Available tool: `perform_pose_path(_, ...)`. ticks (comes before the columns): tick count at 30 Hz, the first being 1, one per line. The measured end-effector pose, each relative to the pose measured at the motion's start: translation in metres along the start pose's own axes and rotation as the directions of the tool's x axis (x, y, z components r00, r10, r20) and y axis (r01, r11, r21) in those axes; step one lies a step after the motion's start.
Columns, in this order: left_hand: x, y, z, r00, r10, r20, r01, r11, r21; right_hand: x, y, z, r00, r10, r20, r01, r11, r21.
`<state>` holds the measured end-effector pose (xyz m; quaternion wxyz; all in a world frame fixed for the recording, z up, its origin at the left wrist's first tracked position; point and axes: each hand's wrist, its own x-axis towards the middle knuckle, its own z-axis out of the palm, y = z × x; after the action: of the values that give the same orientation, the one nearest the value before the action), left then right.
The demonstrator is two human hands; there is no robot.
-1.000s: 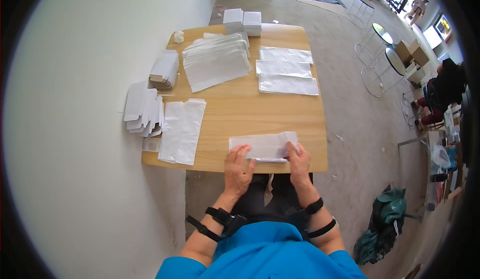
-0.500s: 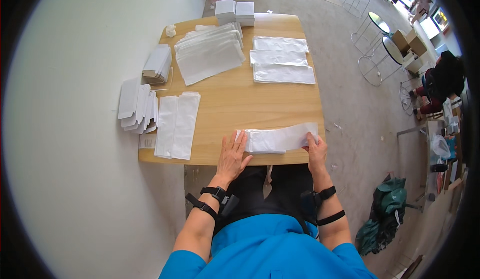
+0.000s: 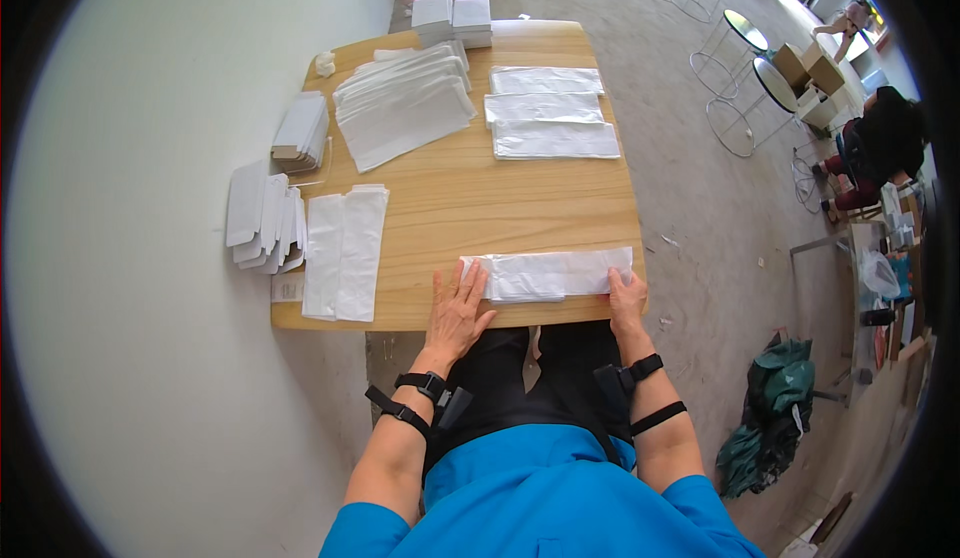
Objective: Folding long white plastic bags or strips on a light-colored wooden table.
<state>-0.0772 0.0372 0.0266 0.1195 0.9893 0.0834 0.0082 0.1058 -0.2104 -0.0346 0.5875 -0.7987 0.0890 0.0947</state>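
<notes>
Pale wooden worktop [image 3: 500, 198] by a wall [image 3: 150, 208], with white cartons [image 3: 265, 218] along its left side. Near its front edge lies a long white strip [image 3: 560, 270]; the left hand [image 3: 457, 315] rests open on its left end, fingers spread, while the right hand [image 3: 627, 300] pinches its right end.

round stools [image 3: 776, 85], open cardboard box [image 3: 826, 75], green bundle [image 3: 778, 378] on floor [image 3: 690, 193]
</notes>
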Motion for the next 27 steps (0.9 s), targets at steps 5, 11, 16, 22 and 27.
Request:
perform_pose_path(5, -0.003, -0.001, -0.001, 1.0, -0.015, 0.017, 0.015, 1.0, -0.003, -0.005, -0.016, 0.003, 0.997, 0.082, -0.003, -0.082, 0.995, -0.06)
perform_pose_path(11, 0.003, 0.007, -0.013, 0.998, 0.056, 0.006, -0.056, 0.998, 0.017, -0.013, -0.042, -0.004, 0.997, -0.069, -0.031, 0.043, 0.854, -0.519)
perform_pose_path(16, 0.005, 0.008, -0.006, 0.991, 0.125, 0.055, -0.128, 0.99, 0.055, -0.02, -0.035, -0.012, 0.979, -0.14, -0.148, 0.052, 0.874, -0.483)
perform_pose_path(22, 0.0, 0.004, 0.0, 0.992, 0.121, 0.037, -0.123, 0.991, 0.043, -0.023, -0.039, -0.013, 0.989, -0.07, -0.132, 0.003, 0.893, -0.45)
perform_pose_path(27, 0.0, 0.005, -0.009, 0.996, 0.086, 0.023, -0.086, 0.996, -0.009, -0.046, -0.07, 0.013, 0.799, -0.599, -0.057, 0.47, 0.68, -0.564)
